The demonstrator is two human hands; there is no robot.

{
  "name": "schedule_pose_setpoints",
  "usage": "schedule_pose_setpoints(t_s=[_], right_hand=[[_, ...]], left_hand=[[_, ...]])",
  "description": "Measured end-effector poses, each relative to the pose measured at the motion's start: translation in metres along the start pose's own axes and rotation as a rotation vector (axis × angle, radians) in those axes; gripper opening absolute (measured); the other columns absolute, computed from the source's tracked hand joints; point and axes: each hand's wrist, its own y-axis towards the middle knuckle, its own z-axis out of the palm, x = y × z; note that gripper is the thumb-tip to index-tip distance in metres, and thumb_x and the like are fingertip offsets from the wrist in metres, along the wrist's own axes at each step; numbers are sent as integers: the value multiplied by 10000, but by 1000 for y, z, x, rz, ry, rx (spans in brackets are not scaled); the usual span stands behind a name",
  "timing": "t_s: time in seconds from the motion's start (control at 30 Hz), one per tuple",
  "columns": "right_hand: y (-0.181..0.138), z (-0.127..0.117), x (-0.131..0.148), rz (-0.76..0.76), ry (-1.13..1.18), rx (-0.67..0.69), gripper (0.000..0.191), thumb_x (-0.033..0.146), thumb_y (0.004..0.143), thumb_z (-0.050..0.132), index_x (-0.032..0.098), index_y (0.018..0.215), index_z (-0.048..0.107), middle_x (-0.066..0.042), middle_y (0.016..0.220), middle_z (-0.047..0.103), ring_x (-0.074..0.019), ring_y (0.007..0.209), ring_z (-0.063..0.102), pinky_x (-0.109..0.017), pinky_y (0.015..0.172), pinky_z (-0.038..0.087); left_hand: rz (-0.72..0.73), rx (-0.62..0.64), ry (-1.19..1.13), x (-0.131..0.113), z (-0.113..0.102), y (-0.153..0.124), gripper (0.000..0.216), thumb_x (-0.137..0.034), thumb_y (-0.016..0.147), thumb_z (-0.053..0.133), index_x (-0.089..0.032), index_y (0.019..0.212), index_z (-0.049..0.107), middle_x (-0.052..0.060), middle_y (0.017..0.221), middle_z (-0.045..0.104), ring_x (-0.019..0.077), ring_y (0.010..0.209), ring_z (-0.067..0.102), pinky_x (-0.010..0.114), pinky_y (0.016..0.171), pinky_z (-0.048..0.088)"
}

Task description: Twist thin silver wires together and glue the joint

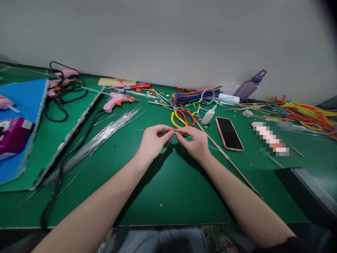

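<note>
Over the middle of the green table, my left hand (155, 140) and my right hand (193, 140) meet at the fingertips. Both pinch thin wires (214, 148), whose ends stick out to either side and hang below. How the wires cross between the fingers is too fine to make out. A bundle of silvery wires (105, 135) lies to the left of my left hand. Just beyond my fingers are scissors (176, 121) with yellow and red handles. A long bamboo stick (235, 167) passes beside my right forearm.
A pink glue gun (116, 101) with a black cord lies at the back left, near a blue board (31, 102). Pipe cleaners (195, 95), a white glue bottle (209, 115), a phone (229, 134) and a purple bottle (249, 88) stand or lie at the right. A dark box (305, 193) is near the right edge.
</note>
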Motion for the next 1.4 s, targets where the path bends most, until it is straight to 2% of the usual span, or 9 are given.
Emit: schedule_pose_setpoints(t_s=[0.27, 0.5, 0.87, 1.17, 1.4], right_hand=[[-1, 0, 2, -45, -19, -66, 94, 217, 822, 625, 195, 845, 714, -23, 780, 735, -131, 679, 675, -253, 647, 542], [0, 0, 5, -11, 16, -80, 81, 209, 810, 638, 201, 825, 717, -13, 753, 735, -129, 666, 677, -250, 629, 542], [0, -2, 5, -86, 15, -106, 79, 185, 805, 638, 200, 815, 715, -20, 733, 728, -135, 663, 668, -265, 627, 531], [0, 0, 5, -24, 21, -101, 74, 186, 787, 640, 204, 774, 710, -4, 703, 723, -125, 644, 663, -258, 622, 536], [-3, 5, 7, 75, 56, -108, 78, 186, 784, 631, 204, 782, 707, -4, 726, 717, -119, 636, 654, -251, 633, 546]], left_hand=[[40, 5, 4, 1, 0, 0, 207, -302, 729, 729, -124, 835, 721, 40, 719, 706, 140, 639, 655, 239, 650, 521], [88, -20, 86, -2, 1, -3, 134, -253, 769, 686, -132, 815, 722, 35, 711, 717, 144, 667, 672, 240, 677, 539], [139, -29, 154, -5, 3, -5, 100, -222, 774, 674, -142, 817, 716, 33, 755, 737, 145, 703, 686, 237, 707, 551], [119, -45, 154, -4, 5, -7, 98, -221, 769, 669, -143, 804, 717, 36, 754, 738, 153, 699, 687, 249, 704, 553], [137, -90, 248, -6, 7, -7, 88, -208, 774, 653, -151, 798, 716, 33, 789, 740, 150, 734, 684, 249, 730, 547]])
